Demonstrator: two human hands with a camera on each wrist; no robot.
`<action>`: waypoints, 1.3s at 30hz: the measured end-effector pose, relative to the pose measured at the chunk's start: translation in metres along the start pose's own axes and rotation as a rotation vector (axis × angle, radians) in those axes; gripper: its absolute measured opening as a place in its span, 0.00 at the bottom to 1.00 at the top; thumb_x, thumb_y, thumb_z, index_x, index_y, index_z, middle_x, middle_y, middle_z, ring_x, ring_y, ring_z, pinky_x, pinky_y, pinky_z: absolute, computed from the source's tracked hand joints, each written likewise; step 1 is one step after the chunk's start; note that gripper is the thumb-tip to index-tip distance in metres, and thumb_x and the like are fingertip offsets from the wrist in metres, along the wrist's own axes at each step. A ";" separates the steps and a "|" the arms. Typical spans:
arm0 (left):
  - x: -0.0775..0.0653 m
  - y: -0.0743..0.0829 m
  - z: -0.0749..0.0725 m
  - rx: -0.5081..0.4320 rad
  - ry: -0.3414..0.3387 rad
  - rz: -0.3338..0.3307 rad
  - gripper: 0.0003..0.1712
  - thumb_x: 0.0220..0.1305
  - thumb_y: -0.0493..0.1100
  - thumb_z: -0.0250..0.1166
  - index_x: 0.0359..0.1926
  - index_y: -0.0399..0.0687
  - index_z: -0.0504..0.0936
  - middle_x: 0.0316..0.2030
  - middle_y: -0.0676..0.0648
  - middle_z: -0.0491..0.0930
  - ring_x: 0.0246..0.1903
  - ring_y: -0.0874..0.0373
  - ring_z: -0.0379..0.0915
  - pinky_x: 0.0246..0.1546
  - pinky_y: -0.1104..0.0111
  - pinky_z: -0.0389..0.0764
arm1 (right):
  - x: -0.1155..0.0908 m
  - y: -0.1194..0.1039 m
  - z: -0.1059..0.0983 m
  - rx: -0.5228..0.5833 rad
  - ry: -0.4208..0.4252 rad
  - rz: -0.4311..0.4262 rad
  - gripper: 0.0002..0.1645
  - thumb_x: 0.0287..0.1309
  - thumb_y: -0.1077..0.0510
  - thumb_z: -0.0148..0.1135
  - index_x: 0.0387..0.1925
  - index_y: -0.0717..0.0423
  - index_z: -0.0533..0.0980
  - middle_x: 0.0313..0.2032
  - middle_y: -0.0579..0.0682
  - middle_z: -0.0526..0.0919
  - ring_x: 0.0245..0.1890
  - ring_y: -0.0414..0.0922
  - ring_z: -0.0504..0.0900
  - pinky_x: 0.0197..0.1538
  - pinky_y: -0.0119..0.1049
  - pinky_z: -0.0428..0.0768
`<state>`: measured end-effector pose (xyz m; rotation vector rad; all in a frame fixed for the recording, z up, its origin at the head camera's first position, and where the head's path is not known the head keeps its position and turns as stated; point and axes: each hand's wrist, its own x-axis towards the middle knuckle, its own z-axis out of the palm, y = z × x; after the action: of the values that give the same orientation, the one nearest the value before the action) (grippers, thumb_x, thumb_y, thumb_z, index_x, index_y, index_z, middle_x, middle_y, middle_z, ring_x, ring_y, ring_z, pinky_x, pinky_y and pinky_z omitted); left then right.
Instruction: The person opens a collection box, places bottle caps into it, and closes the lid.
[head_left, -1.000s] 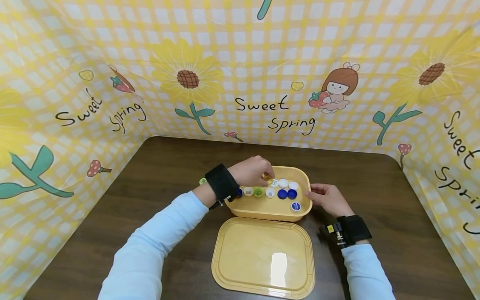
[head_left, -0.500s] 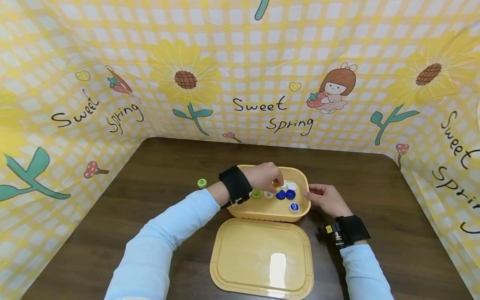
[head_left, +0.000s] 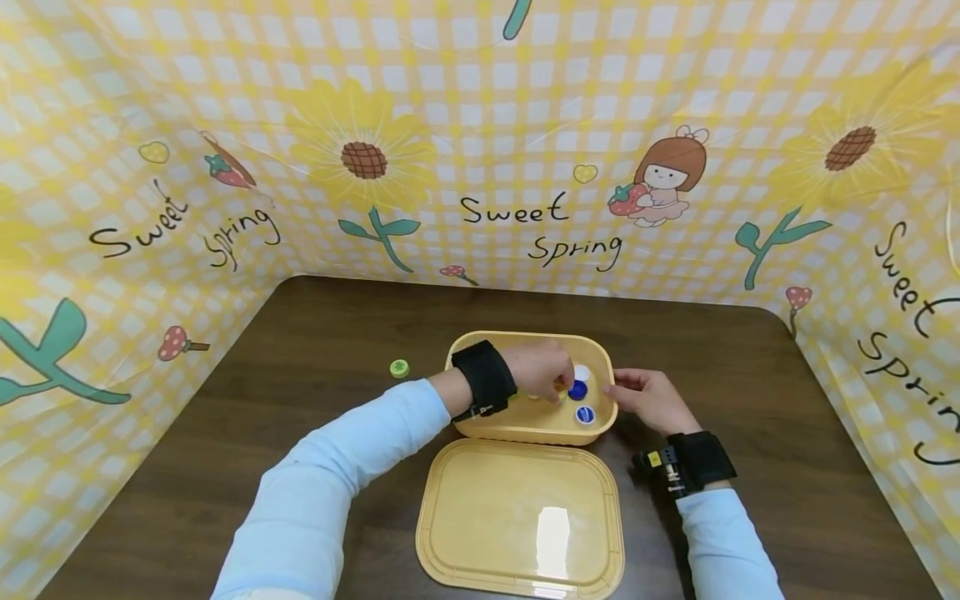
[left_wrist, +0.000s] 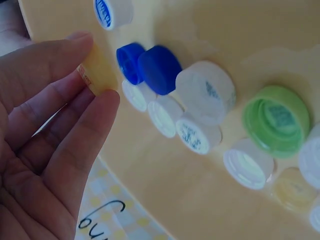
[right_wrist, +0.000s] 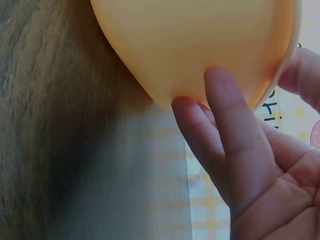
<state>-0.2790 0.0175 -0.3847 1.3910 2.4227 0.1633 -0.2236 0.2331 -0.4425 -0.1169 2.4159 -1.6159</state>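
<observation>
Inside a yellow plastic box (head_left: 495, 429), my left hand (head_left: 540, 367) pinches a yellow bottle cap (left_wrist: 102, 72) between thumb and fingertips, held on edge. Below it in the left wrist view lie two blue caps (left_wrist: 161, 70), several white caps (left_wrist: 205, 92), a green cap (left_wrist: 277, 120) and another yellow cap (left_wrist: 294, 189). A white cap with a blue printed top (left_wrist: 112, 12) lies apart from these. My right hand (head_left: 656, 404) grips the box's right end, thumb at the rim and fingers against the outer wall (right_wrist: 185, 55).
The yellow lid (head_left: 517, 517) lies flat on the dark wooden table (head_left: 337, 321) in front of the box. A green cap (head_left: 400, 368) sits on the table left of the box. Checked cloth (head_left: 480, 150) hangs at the back and sides.
My left hand has moved right and slightly toward me inside the box with the yellow cap, now covering several caps. The right hand has kept its place on the box.
</observation>
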 end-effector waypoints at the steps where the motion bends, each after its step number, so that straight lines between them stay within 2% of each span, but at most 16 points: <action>1: 0.002 0.000 0.001 0.012 -0.003 0.010 0.05 0.54 0.39 0.74 0.29 0.44 0.84 0.21 0.55 0.68 0.25 0.62 0.62 0.29 0.76 0.62 | 0.000 0.000 0.000 0.002 -0.001 -0.002 0.28 0.65 0.58 0.61 0.59 0.74 0.70 0.49 0.66 0.80 0.43 0.50 0.83 0.43 0.38 0.81; 10: 0.010 0.004 0.009 0.081 -0.064 0.033 0.07 0.53 0.41 0.75 0.33 0.44 0.88 0.24 0.55 0.74 0.28 0.62 0.67 0.29 0.77 0.65 | 0.001 0.003 0.000 0.013 0.003 -0.032 0.27 0.64 0.59 0.62 0.57 0.76 0.71 0.46 0.64 0.81 0.40 0.46 0.82 0.41 0.36 0.81; 13: 0.011 0.005 0.011 0.075 -0.073 0.038 0.05 0.53 0.41 0.75 0.29 0.45 0.87 0.22 0.56 0.73 0.26 0.62 0.66 0.28 0.77 0.63 | 0.001 0.003 -0.001 0.017 0.003 -0.036 0.26 0.64 0.60 0.61 0.57 0.75 0.72 0.45 0.64 0.81 0.40 0.46 0.82 0.41 0.36 0.81; 17: 0.013 0.005 0.013 0.079 -0.079 0.055 0.08 0.53 0.40 0.74 0.24 0.45 0.83 0.18 0.55 0.70 0.23 0.62 0.63 0.25 0.76 0.60 | 0.001 0.004 -0.001 0.027 0.002 -0.029 0.26 0.64 0.60 0.62 0.57 0.75 0.72 0.46 0.65 0.81 0.41 0.46 0.82 0.41 0.36 0.81; 21: 0.016 0.005 0.017 0.070 -0.088 0.038 0.04 0.54 0.40 0.74 0.29 0.45 0.87 0.21 0.55 0.73 0.24 0.62 0.66 0.25 0.77 0.62 | 0.001 0.003 0.000 0.034 -0.005 -0.031 0.26 0.63 0.60 0.62 0.57 0.75 0.72 0.47 0.66 0.81 0.41 0.46 0.82 0.41 0.36 0.81; 24: 0.018 0.005 0.020 0.038 -0.108 0.004 0.07 0.55 0.41 0.74 0.35 0.45 0.88 0.26 0.54 0.77 0.28 0.62 0.70 0.28 0.77 0.67 | 0.000 0.002 0.000 0.029 -0.007 -0.035 0.26 0.64 0.60 0.61 0.57 0.75 0.72 0.47 0.66 0.81 0.41 0.46 0.82 0.41 0.35 0.81; 27: 0.020 0.004 0.022 0.023 -0.123 -0.010 0.07 0.56 0.41 0.74 0.36 0.45 0.87 0.29 0.53 0.79 0.29 0.62 0.71 0.29 0.77 0.69 | 0.000 0.002 -0.001 0.023 -0.001 -0.037 0.26 0.64 0.60 0.62 0.56 0.75 0.72 0.46 0.65 0.81 0.41 0.46 0.82 0.41 0.35 0.81; 39: 0.024 0.003 0.027 0.052 -0.103 0.048 0.05 0.52 0.39 0.75 0.30 0.46 0.87 0.25 0.54 0.77 0.27 0.62 0.69 0.28 0.77 0.67 | 0.000 0.002 -0.001 0.030 -0.006 -0.039 0.28 0.64 0.58 0.61 0.57 0.77 0.70 0.47 0.66 0.81 0.43 0.51 0.82 0.40 0.36 0.81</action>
<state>-0.2787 0.0379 -0.4151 1.4439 2.3268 0.0403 -0.2235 0.2349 -0.4437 -0.1642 2.3984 -1.6648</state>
